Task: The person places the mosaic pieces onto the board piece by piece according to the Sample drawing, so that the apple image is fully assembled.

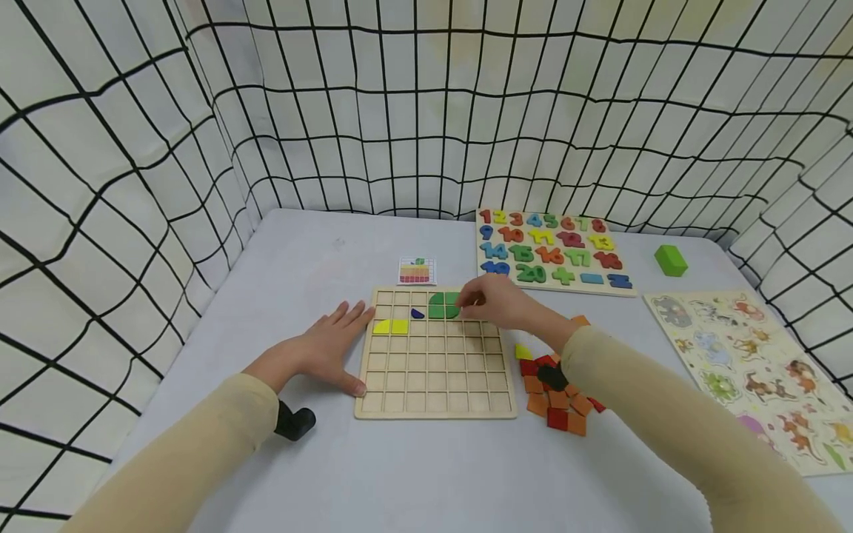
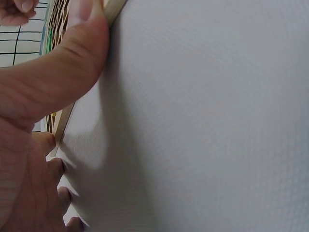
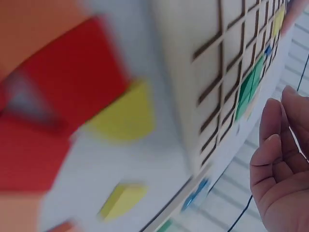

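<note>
A wooden grid board (image 1: 436,414) lies flat on the table. My left hand (image 1: 331,348) has its fingers spread along the board's left side, and its thumb (image 2: 79,53) touches the edge. Over the top right of the board hovers my right hand (image 1: 496,300), its fingers bent and no piece visible between them. Right beside those fingertips, several green tiles (image 1: 436,306) form a leaf-like shape in the grid. A dark blue rounded piece (image 1: 417,314) and yellow tiles (image 1: 398,326) lie in cells to the left.
Loose orange and red tiles (image 1: 557,400) lie right of the board, with yellow pieces (image 3: 130,113) nearby. A picture card (image 1: 417,272) sits behind the board. Further back are a number puzzle (image 1: 553,252) and a green block (image 1: 671,260); an animal puzzle (image 1: 753,370) lies far right. Black netting surrounds the table.
</note>
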`<action>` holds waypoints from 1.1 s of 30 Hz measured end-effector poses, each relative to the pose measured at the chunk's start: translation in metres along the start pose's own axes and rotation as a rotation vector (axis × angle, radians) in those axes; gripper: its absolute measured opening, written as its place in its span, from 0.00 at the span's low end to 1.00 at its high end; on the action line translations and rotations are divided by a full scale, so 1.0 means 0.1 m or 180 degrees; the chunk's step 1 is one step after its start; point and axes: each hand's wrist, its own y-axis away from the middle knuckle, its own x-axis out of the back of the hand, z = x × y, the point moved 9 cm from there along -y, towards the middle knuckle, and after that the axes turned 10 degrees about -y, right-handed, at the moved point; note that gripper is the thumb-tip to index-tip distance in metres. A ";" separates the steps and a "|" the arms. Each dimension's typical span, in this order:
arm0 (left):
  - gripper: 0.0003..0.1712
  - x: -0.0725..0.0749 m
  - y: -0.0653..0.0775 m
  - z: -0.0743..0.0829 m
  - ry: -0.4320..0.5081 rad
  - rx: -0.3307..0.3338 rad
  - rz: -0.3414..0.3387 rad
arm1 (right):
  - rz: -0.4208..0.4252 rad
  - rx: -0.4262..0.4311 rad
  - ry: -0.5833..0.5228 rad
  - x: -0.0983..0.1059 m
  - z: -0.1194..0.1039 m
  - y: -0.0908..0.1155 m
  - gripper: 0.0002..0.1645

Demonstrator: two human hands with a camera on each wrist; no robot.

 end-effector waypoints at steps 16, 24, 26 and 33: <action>0.78 -0.01 0.01 -0.06 -0.0007 0.0027 0.0022 | 0.0102 -0.0518 0.0388 0.37 0.90 0.49 0.13; 0.78 -0.02 0.01 -0.03 0.0024 0.0034 0.0016 | 0.0196 -0.0389 0.0449 0.36 0.85 0.48 0.09; 0.78 -0.02 0.01 -0.02 0.0032 0.0020 0.0023 | 0.0219 -0.0420 0.0379 0.37 0.87 0.48 0.09; 0.78 -0.02 -0.02 -0.02 0.0026 0.0003 0.0011 | 0.0396 -0.0533 -0.0133 0.39 0.85 0.50 0.06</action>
